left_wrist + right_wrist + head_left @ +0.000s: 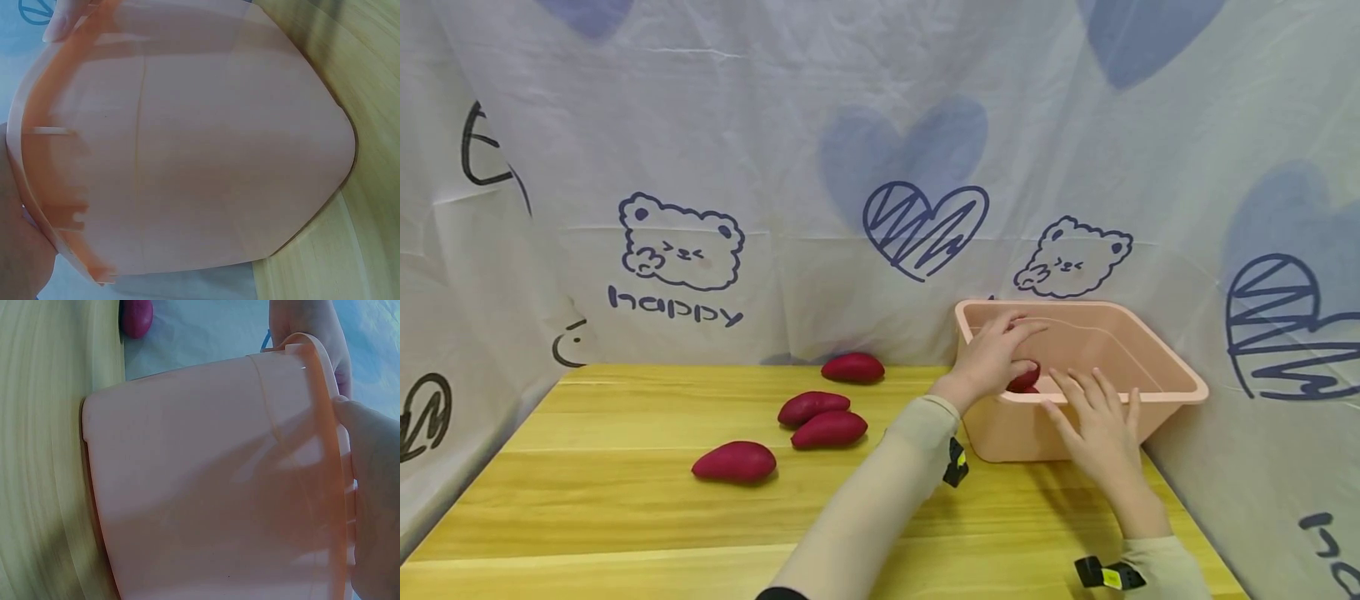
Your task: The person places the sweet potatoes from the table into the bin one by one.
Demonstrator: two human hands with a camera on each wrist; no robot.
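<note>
A pink plastic tub (1159, 367) stands at the table's back right. My left hand (997, 352) reaches over its near left corner and holds a dark red sweet potato (1025, 379) low inside it, thumb and fingers curled round it. My right hand (1099, 418) lies flat against the tub's front rim with straight fingers. The left wrist view is filled by the tub's outer wall (200, 156). The right wrist view shows the same wall (206, 475), my right hand (375, 487) on the rim and my left hand (309, 331) beyond it.
Several more sweet potatoes lie on the wooden table (587, 500) left of the tub: one at the back (853, 367), two side by side (812, 407) (829, 429), one nearer (734, 462). A printed cloth backdrop (700, 167) closes in the back and both sides.
</note>
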